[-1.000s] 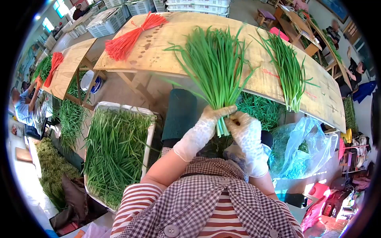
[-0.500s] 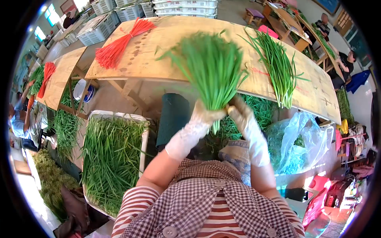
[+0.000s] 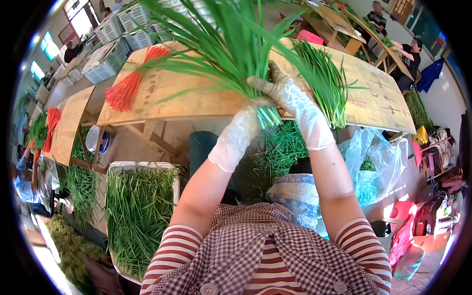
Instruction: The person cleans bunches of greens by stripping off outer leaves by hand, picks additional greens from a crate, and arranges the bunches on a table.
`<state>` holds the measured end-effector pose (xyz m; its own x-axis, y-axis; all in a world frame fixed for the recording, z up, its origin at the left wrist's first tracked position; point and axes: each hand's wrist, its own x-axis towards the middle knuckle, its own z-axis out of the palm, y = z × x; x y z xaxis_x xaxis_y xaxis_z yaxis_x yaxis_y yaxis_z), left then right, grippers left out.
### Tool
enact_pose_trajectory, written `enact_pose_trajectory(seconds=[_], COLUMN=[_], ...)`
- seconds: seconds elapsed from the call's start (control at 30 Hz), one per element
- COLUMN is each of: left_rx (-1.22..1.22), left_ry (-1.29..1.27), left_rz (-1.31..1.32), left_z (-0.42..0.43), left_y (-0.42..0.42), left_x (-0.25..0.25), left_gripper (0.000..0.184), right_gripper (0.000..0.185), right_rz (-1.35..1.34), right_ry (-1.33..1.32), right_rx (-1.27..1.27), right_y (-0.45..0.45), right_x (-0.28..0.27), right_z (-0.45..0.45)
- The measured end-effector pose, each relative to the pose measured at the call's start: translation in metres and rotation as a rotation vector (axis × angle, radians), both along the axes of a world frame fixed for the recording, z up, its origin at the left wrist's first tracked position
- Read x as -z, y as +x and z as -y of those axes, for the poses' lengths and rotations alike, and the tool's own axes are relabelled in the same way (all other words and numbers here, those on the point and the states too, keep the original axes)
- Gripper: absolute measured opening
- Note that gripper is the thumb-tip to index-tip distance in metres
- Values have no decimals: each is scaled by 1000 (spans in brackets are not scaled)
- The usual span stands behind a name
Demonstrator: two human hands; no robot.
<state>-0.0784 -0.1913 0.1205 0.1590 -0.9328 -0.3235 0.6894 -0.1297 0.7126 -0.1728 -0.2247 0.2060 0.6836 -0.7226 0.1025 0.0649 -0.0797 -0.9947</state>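
A loose bunch of long green stalks (image 3: 231, 59) is raised over the wooden table (image 3: 196, 101), its leaves fanning up and left. Around its lower part is my gloved left hand (image 3: 248, 118), with the pale cut ends poking out beside it. My gloved right hand (image 3: 282, 88) presses against the bunch from the right, its thumb across the stems. Another green bunch (image 3: 327, 81) lies on the table to the right. Red ties (image 3: 125, 88) lie in a bundle at the table's left, partly behind leaves.
A white crate (image 3: 175, 189) full of greens stands at the lower left. Plastic bags (image 3: 376, 152) and a woven sack (image 3: 295, 194) are below the table at right. A co-worker (image 3: 27, 182) is at the far left table; others sit at the upper right.
The bunch has risen and come closer to the camera, its leaves spreading wider. Both hands have moved up with it, and my right hand now lies against the stems. The view has shifted.
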Motion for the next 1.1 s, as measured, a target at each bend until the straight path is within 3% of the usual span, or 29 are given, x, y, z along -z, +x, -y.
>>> enact_pose_trajectory(seconds=[0.07,0.13,0.2,0.23,0.3,0.33,0.4,0.43,0.47,0.5,0.53,0.57,0.63,0.67,0.7,0.73,0.77,0.8,0.83,0.9,1.0,1.07,1.1], left_rx=[0,-32,2,-1,-39,101,359,380,400,326,380,344,269,220,172,126,83,-28,-93,-120,14,129,191], left_ry=[-41,-35,-44,-27,59,50,2,-65,-132,-214,-351,-381,-441,-443,-433,-423,-407,-335,-371,-324,-102,-50,-18], left_rz=[-198,-479,-238,-166,-75,325,1119,1137,1154,788,579,531,451,575,627,676,719,881,1055,1338,1605,1754,1826], left_z=[-10,-24,-35,-34,-35,-36,-40,-46,-52,-61,-61,-58,-53,-51,-38,-21,-6,10,29,61,91,100,103], left_y=[-9,-19,-21,-29,-47,-57,-71,-75,-79,-81,-84,-91,-109,-117,-120,-124,-127,-130,-131,-139,-158,-170,-174], left_x=[10,10,35,46,64,69,77,77,76,69,59,54,44,26,23,23,21,10,4,-7,-22,-24,-21], left_gripper=[32,27,26,29,39,41,49,53,57,59,61,63,66,45,38,30,24,16,21,31,47,44,43], right_gripper=[70,65,59,59,81,89,85,82,75,68,54,50,48,46,48,52,48,41,32,32,37,33,33], right_rz=[-434,-590,-611,-650,-597,-814,-849,-863,-710,-558,-624,-407,-326,-424,-229,-199,-98,-83,-137,-174,-813,-909,-975], right_ry=[-182,-188,-309,-364,-605,-479,-441,-444,-443,-445,-341,-289,-199,-230,-158,-164,-265,-201,-227,-382,-450,-406,-513], right_rx=[106,106,200,190,118,136,223,200,185,165,221,251,315,410,391,374,455,507,593,696,882,791,736], right_y=[-17,-35,-52,-58,-57,-49,-41,-42,-49,-58,-68,-81,-100,-111,-124,-135,-147,-159,-169,-197,-223,-233,-235], right_x=[12,19,52,37,65,49,84,91,103,107,71,40,1,-37,-59,-69,-85,-99,-101,-91,-90,-48,-13], right_z=[25,18,9,-12,-18,-41,-34,-20,0,19,20,22,54,57,62,91,95,99,125,172,167,180,194])
